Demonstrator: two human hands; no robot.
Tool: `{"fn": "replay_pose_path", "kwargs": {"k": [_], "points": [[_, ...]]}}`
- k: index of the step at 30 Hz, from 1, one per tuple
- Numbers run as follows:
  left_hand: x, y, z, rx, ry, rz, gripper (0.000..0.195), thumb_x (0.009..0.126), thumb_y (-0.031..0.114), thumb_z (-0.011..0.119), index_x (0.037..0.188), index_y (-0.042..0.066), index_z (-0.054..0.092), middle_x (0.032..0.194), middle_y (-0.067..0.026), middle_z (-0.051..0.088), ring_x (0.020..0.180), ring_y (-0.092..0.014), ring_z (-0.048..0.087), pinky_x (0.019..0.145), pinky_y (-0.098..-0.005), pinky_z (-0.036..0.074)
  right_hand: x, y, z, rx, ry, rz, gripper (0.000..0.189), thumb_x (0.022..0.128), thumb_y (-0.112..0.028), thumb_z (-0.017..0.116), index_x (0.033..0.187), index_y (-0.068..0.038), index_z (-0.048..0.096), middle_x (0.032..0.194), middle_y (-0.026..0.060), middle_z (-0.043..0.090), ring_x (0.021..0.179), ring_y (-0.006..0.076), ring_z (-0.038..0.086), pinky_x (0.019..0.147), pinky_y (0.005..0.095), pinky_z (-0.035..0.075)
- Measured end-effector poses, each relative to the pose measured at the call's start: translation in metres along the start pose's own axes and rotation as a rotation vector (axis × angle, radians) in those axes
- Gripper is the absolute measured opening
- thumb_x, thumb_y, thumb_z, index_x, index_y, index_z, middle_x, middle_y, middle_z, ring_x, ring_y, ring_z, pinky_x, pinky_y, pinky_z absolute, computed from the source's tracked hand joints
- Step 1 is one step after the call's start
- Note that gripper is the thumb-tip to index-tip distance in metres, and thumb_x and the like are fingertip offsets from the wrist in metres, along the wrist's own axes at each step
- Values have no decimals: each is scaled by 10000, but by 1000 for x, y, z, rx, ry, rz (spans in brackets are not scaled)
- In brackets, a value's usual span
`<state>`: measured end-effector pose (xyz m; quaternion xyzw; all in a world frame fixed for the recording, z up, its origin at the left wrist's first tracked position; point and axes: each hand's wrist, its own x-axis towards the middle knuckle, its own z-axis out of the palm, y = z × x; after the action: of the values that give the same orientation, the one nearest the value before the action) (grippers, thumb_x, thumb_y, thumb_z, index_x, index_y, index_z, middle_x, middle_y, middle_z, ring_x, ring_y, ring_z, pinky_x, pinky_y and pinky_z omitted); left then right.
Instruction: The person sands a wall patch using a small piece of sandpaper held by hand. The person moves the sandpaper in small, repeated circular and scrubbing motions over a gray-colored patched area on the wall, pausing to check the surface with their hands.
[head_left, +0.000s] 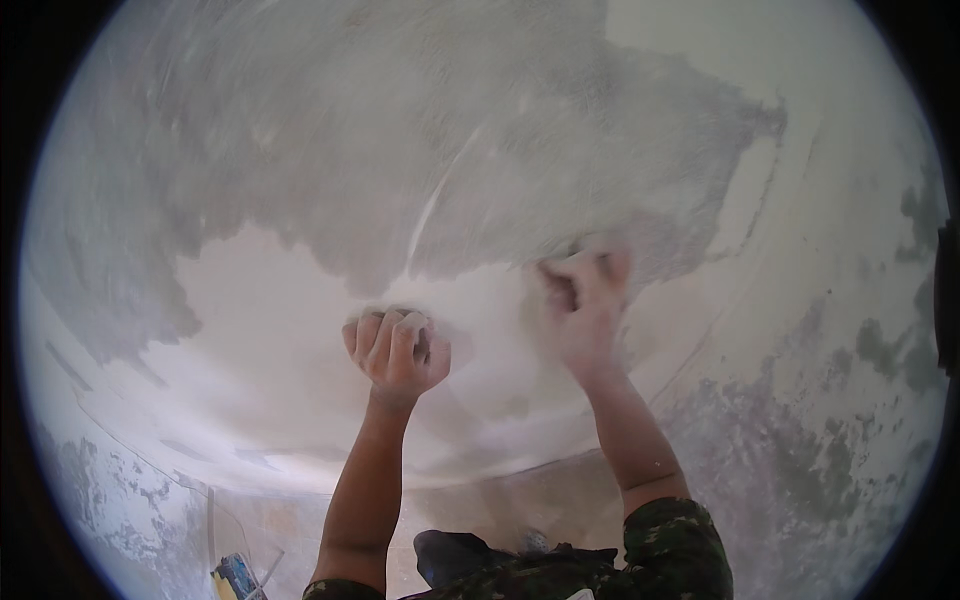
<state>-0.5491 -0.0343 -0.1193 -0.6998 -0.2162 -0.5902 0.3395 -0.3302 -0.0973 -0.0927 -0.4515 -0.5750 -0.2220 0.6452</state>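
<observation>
Before me spreads a wall (480, 172) with patches of grey and a paler coating. My left hand (396, 349) is curled against the pale coating (270, 352), left of centre. White dust covers its knuckles, and the bent fingers hide whatever may lie under them. Farther right and slightly higher, my right hand (589, 300) is bent at the wall near the lower edge of a grey patch (645, 172). It is motion-blurred, so I cannot tell whether it grips anything. A thin white streak (431, 214) runs up the wall between the hands.
Tiled floor (510, 499) shows below the wall. A blue and yellow object (236, 577), too small to name, lies at the lower left beside a thin bar (271, 570). The wall surface at right (810, 450) is mottled and flaking. My camouflage sleeve (675, 544) shows below.
</observation>
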Motion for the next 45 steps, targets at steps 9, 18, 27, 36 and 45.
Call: {"fn": "replay_pose_path", "kwargs": {"k": [9, 18, 27, 36, 45], "points": [[1, -1, -5, -1, -10, -4, 179, 748, 25, 659, 844, 123, 544, 739, 1, 604, 706, -232, 519, 715, -383, 340, -4, -9, 6, -118, -25, -169, 244, 746, 49, 792, 877, -29, 601, 1017, 148, 532, 903, 313, 555, 744, 449, 465], [2, -2, -3, -9, -15, -13, 176, 754, 22, 658, 861, 119, 556, 740, 5, 602, 702, -232, 515, 715, -382, 333, -2, -12, 0, -80, 1, -22, 254, 748, 2, 815, 850, -52, 589, 991, 139, 494, 834, 317, 502, 770, 432, 412], [2, 4, 0, 9, -32, -7, 186, 743, 14, 640, 866, 114, 544, 751, -12, 591, 683, -228, 489, 696, -382, 310, -11, -24, 14, 31, 130, 97, 334, 807, -46, 824, 734, -52, 498, 882, 121, 489, 799, 318, 488, 700, 455, 378], [-1, 6, 1, 16, -18, -22, 202, 729, 7, 629, 873, 122, 546, 776, -20, 605, 711, -239, 512, 705, -389, 325, -10, -32, 20, 66, 89, 154, 318, 799, -47, 825, 739, -26, 513, 865, 136, 494, 822, 332, 521, 714, 493, 390], [-3, 11, -4, 20, -90, -65, 212, 755, 50, 683, 952, 81, 611, 895, -52, 657, 869, -270, 586, 810, -439, 394, 30, 18, -68, -105, 450, 551, 325, 877, -130, 797, 741, 14, 540, 779, 102, 537, 742, 258, 513, 692, 396, 418]]}}
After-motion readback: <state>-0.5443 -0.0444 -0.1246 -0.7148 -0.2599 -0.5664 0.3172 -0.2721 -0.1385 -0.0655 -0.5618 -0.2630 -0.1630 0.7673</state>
